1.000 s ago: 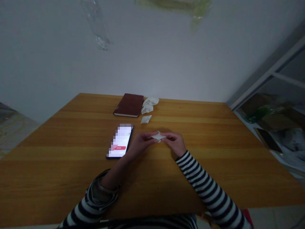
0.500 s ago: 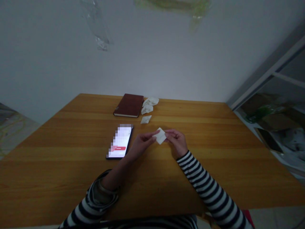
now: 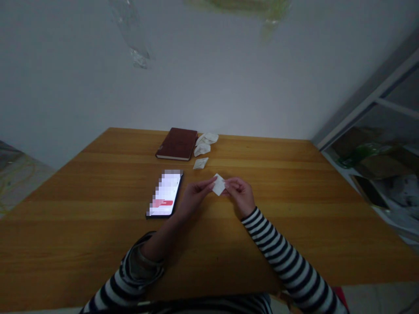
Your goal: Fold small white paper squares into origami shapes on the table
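Both my hands hold a small folded white paper just above the wooden table. My left hand pinches its left edge with fingertips. My right hand pinches its right edge. The paper stands tilted, one flat face turned toward me. Both sleeves are black-and-white striped. A lit phone lies flat just left of my left hand.
A dark red notebook lies near the table's far edge. Beside it sit three small folded or crumpled white papers. A metal-framed shelf with clutter stands at the right. A white wall rises behind the table.
The paper was flat and low between my fingers one second ago. It has since been turned up so that its face shows. My hands stayed in nearly the same place.
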`<state>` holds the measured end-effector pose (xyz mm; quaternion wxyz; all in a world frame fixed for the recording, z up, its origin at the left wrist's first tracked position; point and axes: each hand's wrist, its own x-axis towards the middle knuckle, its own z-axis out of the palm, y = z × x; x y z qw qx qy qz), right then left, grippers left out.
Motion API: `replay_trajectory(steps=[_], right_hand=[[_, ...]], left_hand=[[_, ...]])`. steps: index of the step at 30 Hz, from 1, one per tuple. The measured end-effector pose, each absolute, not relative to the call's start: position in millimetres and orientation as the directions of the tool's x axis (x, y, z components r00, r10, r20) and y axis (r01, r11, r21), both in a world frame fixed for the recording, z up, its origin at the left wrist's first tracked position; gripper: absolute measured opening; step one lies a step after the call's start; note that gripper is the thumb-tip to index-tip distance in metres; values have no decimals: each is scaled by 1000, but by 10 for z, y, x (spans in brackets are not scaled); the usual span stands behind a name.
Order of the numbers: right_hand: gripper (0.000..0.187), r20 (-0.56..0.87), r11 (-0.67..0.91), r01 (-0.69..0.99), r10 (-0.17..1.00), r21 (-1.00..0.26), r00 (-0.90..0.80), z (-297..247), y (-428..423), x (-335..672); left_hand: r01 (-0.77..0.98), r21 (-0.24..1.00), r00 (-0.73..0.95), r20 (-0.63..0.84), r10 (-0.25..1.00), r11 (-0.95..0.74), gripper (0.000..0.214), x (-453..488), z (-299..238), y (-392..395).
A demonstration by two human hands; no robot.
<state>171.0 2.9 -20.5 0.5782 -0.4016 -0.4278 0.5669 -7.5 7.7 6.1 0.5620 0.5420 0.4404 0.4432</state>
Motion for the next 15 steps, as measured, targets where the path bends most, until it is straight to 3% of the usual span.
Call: replay_trajectory(steps=[4, 8, 15], right_hand=[[34, 48, 17, -307, 995, -952, -92, -164, 52, 1773], [38, 82, 29, -256, 976, -966, -200, -142, 80, 1825], [27, 98, 78, -125, 982, -989, -161, -187, 104, 1812]], left_hand=[[-24, 999, 305, -38, 952, 47, 56, -130, 54, 113], [35, 999, 288, -36, 957, 27, 43, -173, 42, 150], [96, 995, 333, 4, 943, -38, 30, -198, 7, 166]])
